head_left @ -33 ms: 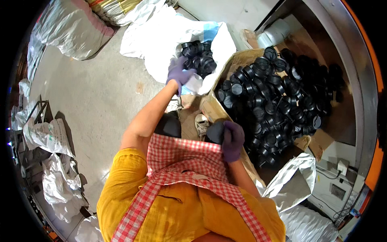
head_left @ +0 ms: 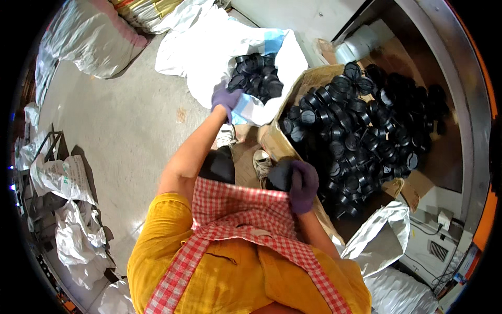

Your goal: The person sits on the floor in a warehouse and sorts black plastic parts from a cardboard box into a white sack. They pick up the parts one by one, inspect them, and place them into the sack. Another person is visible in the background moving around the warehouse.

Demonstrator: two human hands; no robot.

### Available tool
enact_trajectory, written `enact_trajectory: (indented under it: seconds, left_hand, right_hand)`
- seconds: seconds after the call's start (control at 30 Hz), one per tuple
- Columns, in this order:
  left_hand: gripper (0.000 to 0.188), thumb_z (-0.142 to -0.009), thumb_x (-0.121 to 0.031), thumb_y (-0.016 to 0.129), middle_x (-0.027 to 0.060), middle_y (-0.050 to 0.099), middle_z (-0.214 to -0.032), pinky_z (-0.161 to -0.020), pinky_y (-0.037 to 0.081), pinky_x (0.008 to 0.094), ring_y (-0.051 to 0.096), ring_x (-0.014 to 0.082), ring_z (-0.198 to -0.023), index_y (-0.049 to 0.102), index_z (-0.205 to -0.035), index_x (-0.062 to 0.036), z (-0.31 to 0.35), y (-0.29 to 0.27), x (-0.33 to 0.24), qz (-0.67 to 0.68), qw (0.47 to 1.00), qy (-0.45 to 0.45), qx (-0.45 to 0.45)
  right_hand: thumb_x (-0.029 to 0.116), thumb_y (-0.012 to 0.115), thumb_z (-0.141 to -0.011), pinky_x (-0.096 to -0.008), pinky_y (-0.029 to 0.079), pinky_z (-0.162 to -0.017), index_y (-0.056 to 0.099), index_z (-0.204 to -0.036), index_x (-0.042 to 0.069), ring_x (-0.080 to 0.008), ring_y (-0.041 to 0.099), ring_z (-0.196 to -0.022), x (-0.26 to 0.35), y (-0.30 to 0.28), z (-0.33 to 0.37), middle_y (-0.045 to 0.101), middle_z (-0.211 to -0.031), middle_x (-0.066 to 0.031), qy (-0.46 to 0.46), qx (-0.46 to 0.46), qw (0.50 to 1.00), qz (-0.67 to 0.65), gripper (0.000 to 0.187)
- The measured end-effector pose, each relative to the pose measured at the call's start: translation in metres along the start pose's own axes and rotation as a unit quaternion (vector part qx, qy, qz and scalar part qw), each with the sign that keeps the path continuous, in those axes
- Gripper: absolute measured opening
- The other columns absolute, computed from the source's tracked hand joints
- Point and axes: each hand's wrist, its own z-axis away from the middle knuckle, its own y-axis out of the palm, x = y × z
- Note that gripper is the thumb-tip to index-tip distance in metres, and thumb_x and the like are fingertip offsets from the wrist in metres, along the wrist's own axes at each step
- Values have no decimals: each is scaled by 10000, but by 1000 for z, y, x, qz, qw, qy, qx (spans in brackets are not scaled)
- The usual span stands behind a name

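My left hand (head_left: 227, 99), in a purple glove, is at the near rim of a white sack (head_left: 209, 68). Its fingertips point in at a pile of round black plastic caps (head_left: 259, 78) and are partly hidden. One cap (head_left: 238, 81) lies right against the fingers; whether it is gripped cannot be made out. My right hand (head_left: 304, 187), gloved in purple too, is curled with its fingers together beside my knee (head_left: 280, 174). Anything inside that hand is hidden. Close by on the right stands a large cardboard box (head_left: 272, 140) heaped with the same kind of black caps (head_left: 355, 131).
The box's flaps reach close to my right side. Behind it are a crumpled white bag (head_left: 384, 233) and a white machine (head_left: 436, 246) with cables. Large stuffed sacks (head_left: 91, 39) stand at the far left, and more white bags (head_left: 78, 240) lie along the left edge.
My left hand has drawn back slightly toward me, from over the caps to the sack's rim. A cap now shows by its fingers. My right hand has hardly moved.
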Motion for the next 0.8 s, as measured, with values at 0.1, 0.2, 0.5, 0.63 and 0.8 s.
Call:
enact_trajectory:
  seconds: [0.1, 0.2, 0.5, 0.63, 0.8]
  left_hand:
    - [860, -647, -437, 693, 269, 473, -1261, -973, 407, 395, 485, 382, -1163, 387, -1312, 13, -38, 12, 54, 36, 980, -194, -26]
    - [931, -618, -412, 736, 274, 460, -1280, -969, 406, 391, 466, 390, -1184, 338, -1324, 46, -64, 40, 92, 54, 965, -239, -91]
    - [284, -775, -107, 563, 113, 590, -889, -681, 447, 316, 539, 186, -777, 535, -1011, 48, -42, 68, 66, 303, 924, -176, -152]
    - [253, -802, -83, 532, 58, 555, -831, -596, 416, 253, 502, 109, -728, 529, -1021, 43, 29, 1, 6, 409, 895, 85, -157]
    - [531, -799, -138, 602, 75, 544, -796, -487, 417, 261, 502, 146, -588, 374, -1264, -19, 36, 18, 66, 328, 922, -198, 57]
  right_hand:
    - [-19, 522, -771, -345, 457, -741, 603, -900, 21, -296, 588, -810, -2, 3, -6, 610, -848, -131, 34, 29, 999, 17, 158]
    - [-20, 549, -765, -369, 449, -738, 599, -941, 48, -312, 584, -817, -8, 13, -12, 615, -893, -124, -3, 72, 997, -1, 195]
    - [3, 544, -755, -410, 441, -702, 594, -956, 65, -336, 572, -787, 1, 30, -53, 613, -899, -126, -14, 188, 982, 15, 216]
    - [30, 536, -781, -430, 443, -698, 591, -940, 61, -351, 569, -768, -9, 25, -44, 610, -891, -142, -12, 142, 990, -15, 172]
    - [133, 600, -832, -306, 464, -715, 604, -954, 49, -189, 591, -774, -16, 21, -21, 620, -821, -86, 162, -25, 974, -155, 148]
